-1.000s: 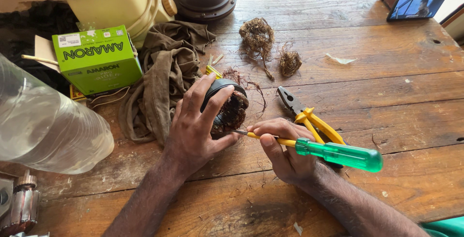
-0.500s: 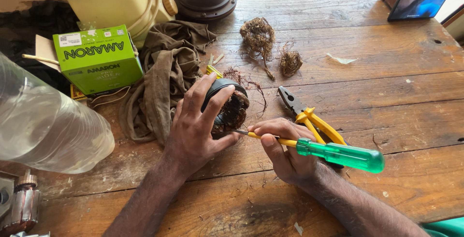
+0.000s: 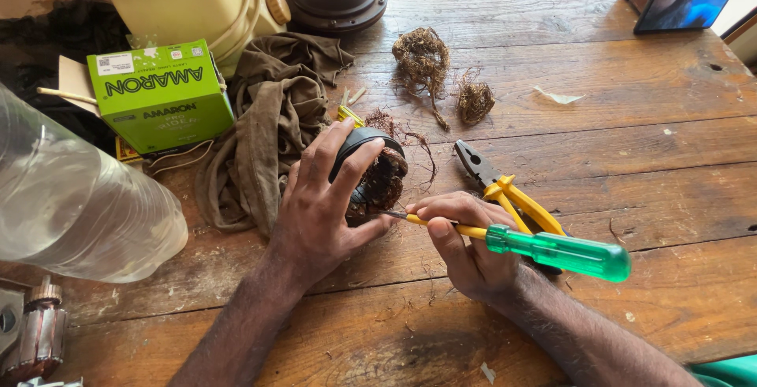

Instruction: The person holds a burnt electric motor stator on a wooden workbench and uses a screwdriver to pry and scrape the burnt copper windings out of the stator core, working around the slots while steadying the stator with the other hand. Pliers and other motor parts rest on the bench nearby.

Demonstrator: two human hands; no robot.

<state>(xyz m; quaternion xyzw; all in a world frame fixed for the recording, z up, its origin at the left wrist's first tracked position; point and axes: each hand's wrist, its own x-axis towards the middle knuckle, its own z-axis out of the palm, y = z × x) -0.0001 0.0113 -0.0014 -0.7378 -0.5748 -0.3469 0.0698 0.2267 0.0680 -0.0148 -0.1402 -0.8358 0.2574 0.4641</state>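
Clearly, the stripping of the motor stator (image 3: 377, 175) is well along: two clumps of pulled copper wire (image 3: 426, 59) lie on the counter (image 3: 631, 119) behind it, yet brown winding is left inside the black core. The left hand (image 3: 319, 213) wraps around the stator and presses it on the counter near the middle. The right hand (image 3: 465, 241) pinches the green-handled screwdriver (image 3: 552, 249), its tip at the winding. Yellow pliers (image 3: 512, 194) lie just beside the right hand. The brown rag (image 3: 260, 127) and the green box (image 3: 158, 95) crowd the left side; open wood remains to the right.
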